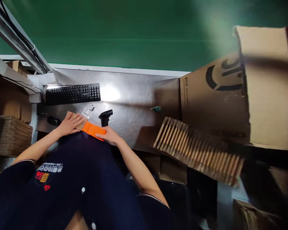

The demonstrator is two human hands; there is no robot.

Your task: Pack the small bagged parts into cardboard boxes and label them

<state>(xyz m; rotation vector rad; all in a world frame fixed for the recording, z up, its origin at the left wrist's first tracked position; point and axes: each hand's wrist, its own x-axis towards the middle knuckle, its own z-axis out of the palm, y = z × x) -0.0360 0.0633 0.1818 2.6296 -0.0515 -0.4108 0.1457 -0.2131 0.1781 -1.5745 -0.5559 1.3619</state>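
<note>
"So, where's that orange piece (92,129)?"

"At the front edge of the tabletop (139,92), left of the middle, right up against the person's dark shirt (93,179). The right hand (108,134) has its right end gripped between thumb and fingers."

"And the left hand (70,124)?"

"Laid over a brown piece (80,126), fingers stretched out. Whether the thumb is hooked under it, I can't tell from where I stand. The brown piece meets the left end of the orange one."

"What's that shiny bit just behind them?"

"A clear bag (88,110), close by the left fingertips. Beside the right hand is the scanner (105,117), black, handle toward the front edge."

"The keyboard (73,94) I can see, near the back left corner."

"Yes, and the mouse (53,120) is in front of it, near the front left corner, beside the left forearm. Over on the right half there's something small and green (156,109), well apart from both hands."

"Big carton (213,102) at the right edge, too."

"Standing with a flap (268,89) spread out. In front of it, around the front right corner, runs a slanting row of folded cardboard (196,151). Past the left edge sits another cardboard stack (14,135)."
</note>
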